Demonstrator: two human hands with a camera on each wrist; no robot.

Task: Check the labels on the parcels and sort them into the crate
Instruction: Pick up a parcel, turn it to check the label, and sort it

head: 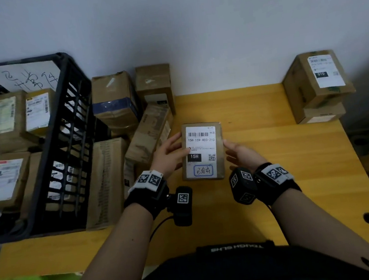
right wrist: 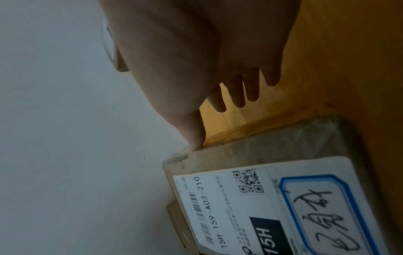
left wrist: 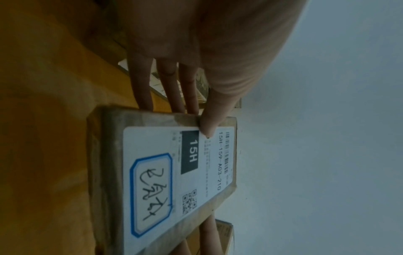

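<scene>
A flat brown parcel (head: 202, 151) lies label up at the middle of the yellow table (head: 299, 184). Its white label reads 15H-159-A03-210 and carries a blue-framed handwritten sticker. My left hand (head: 175, 152) grips the parcel's left edge: the thumb (left wrist: 209, 127) presses on the label (left wrist: 152, 172) and the fingers (left wrist: 144, 93) reach beneath. My right hand (head: 234, 152) is beside the right edge, where only the thumb tip (right wrist: 196, 143) touches the parcel (right wrist: 261, 198). Its fingers (right wrist: 237, 93) hang loose over the table. The black plastic crate (head: 72, 134) stands at the left with several labelled parcels inside.
Several brown parcels (head: 114, 101) are piled between the crate and my left hand. Two stacked boxes (head: 317, 78) sit at the table's back right corner. A handwritten paper sign (head: 27, 77) leans in the crate. The grey wall runs behind the table.
</scene>
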